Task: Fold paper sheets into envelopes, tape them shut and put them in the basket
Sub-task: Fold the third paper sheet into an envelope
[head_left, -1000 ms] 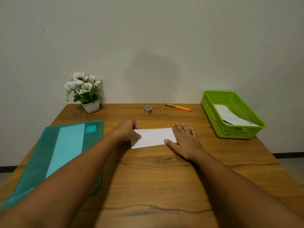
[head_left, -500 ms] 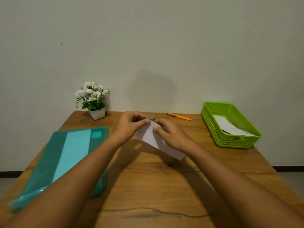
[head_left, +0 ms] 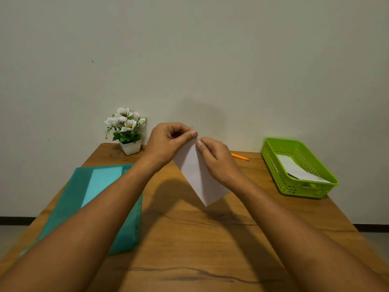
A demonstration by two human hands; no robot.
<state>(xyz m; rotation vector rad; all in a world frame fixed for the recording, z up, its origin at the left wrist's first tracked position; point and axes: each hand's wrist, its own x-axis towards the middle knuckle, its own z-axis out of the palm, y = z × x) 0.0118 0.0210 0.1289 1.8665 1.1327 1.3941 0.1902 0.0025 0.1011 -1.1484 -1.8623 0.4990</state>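
A folded white paper hangs in the air above the middle of the wooden table, its long side running down to the right. My left hand pinches its top corner between thumb and fingers. My right hand pinches the same top edge just to the right, thumb tips almost meeting. The green basket stands at the table's right side, apart from both hands, with a white folded paper lying inside. The tape roll is hidden behind my hands.
A teal plastic folder lies on the left part of the table under my left forearm. A small white pot of white flowers stands at the back left by the wall. An orange pen lies at the back, right of my hands.
The paper lay flat on the table under both hands a second ago. Both hands have lifted it and turned it to hang steeply from its top corner, higher than half a second ago.
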